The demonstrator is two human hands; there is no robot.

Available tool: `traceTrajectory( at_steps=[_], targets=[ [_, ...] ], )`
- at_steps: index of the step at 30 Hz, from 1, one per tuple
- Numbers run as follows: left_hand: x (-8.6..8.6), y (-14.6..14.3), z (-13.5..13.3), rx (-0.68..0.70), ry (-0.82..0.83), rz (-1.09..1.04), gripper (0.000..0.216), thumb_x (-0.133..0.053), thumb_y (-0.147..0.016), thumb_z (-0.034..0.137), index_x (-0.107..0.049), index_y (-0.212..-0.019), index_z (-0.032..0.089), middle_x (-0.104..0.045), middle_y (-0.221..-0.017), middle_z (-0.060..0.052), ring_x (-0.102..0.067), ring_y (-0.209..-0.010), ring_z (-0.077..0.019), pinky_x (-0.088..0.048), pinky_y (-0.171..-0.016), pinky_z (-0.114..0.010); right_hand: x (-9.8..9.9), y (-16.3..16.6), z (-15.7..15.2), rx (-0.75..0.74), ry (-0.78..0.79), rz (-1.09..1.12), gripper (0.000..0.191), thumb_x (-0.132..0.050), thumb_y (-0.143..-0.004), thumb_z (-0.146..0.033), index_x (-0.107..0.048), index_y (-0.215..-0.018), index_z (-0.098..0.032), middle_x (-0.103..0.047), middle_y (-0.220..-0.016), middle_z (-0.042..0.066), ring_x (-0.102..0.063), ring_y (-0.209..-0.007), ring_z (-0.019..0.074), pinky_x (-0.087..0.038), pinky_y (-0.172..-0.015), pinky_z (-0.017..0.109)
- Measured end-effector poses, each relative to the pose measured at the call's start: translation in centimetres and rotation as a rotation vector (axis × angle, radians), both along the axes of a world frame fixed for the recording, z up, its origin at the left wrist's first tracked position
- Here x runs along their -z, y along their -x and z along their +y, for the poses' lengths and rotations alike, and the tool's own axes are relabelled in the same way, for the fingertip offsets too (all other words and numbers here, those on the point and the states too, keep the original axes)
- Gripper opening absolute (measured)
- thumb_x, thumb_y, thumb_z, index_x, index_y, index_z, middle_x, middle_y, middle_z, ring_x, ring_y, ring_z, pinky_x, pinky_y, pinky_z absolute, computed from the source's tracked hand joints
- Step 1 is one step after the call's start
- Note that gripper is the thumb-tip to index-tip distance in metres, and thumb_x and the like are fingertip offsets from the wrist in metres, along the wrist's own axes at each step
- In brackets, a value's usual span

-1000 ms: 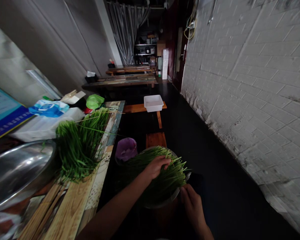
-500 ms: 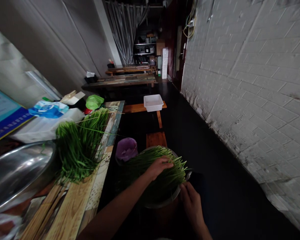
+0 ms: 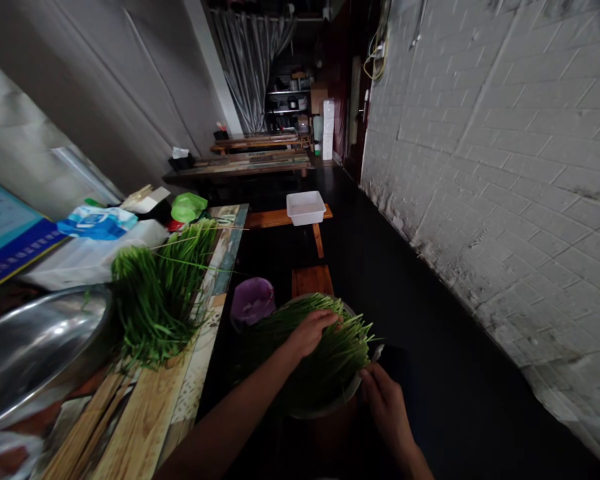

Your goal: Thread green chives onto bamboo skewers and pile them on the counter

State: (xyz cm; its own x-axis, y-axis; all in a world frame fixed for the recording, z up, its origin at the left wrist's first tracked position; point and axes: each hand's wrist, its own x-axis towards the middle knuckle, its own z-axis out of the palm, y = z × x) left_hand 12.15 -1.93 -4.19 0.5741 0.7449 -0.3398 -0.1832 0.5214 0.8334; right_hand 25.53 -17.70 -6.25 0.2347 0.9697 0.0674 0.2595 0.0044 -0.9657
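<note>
A round metal basin (image 3: 350, 393) in front of me holds a heap of long green chives (image 3: 330, 350). My left hand (image 3: 313, 331) lies on top of the heap, fingers curled into the stalks. My right hand (image 3: 385, 400) is at the basin's near right rim, its fingers pinched round the cut ends of the chives. A second pile of chives (image 3: 155, 293) lies on the wooden table (image 3: 145, 413) to my left.
A large steel bowl (image 3: 25, 347) sits at the table's near left. A purple-lined bin (image 3: 253, 301) stands beside the basin. A white tub (image 3: 306, 207) rests on a wooden bench (image 3: 280, 217) farther off. Bags and a box crowd the table's far end. A brick wall (image 3: 505, 167) runs along the right.
My left hand has shifted slightly over the chives in the basin. My right hand stays at the rim. The view has barely moved.
</note>
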Motion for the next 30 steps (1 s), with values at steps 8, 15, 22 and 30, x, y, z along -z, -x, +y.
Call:
traceTrajectory(
  at_steps=[8,15,22,30],
  targets=[
    [0.1,0.1,0.1,0.017,-0.108,0.015,0.027,-0.075,-0.062,0.036,-0.069,-0.073,0.012,-0.060,-0.069,-0.003,-0.050,-0.066,-0.0115,-0.036,-0.070,-0.026,0.0,0.0,0.1,0.006,0.018,0.013,0.032,-0.045,-0.090,-0.041,-0.053,-0.069,-0.018,-0.044,-0.057,-0.004,-0.040,-0.053,0.0102,-0.034,-0.048,0.019],
    [-0.8,0.0,0.1,-0.014,-0.148,0.029,0.027,-0.076,-0.060,0.036,-0.067,-0.068,0.012,-0.058,-0.067,-0.002,-0.048,-0.064,-0.0108,-0.034,-0.069,-0.026,-0.2,-0.1,0.1,-0.005,0.040,0.015,0.034,-0.044,-0.090,-0.043,-0.055,-0.071,-0.018,-0.045,-0.058,-0.003,-0.039,-0.053,0.0104,-0.034,-0.049,0.019],
    [-0.6,0.2,0.3,0.036,-0.307,0.120,0.025,-0.070,-0.067,0.037,-0.067,-0.069,0.013,-0.056,-0.069,-0.002,-0.048,-0.067,-0.0128,-0.034,-0.070,-0.027,-0.1,0.0,0.1,0.001,0.044,0.008,0.032,-0.045,-0.090,-0.042,-0.055,-0.073,-0.017,-0.043,-0.057,-0.004,-0.037,-0.052,0.0096,-0.032,-0.048,0.019],
    [-1.2,0.2,-0.2,0.126,-0.556,0.303,0.029,-0.065,-0.071,0.037,-0.061,-0.053,0.014,-0.057,-0.081,-0.003,-0.049,-0.081,-0.0168,-0.035,-0.079,-0.028,0.0,0.4,0.5,0.057,0.026,0.044,0.034,-0.045,-0.089,-0.043,-0.051,-0.067,-0.018,-0.042,-0.056,-0.005,-0.037,-0.051,0.0091,-0.032,-0.047,0.019]
  ],
)
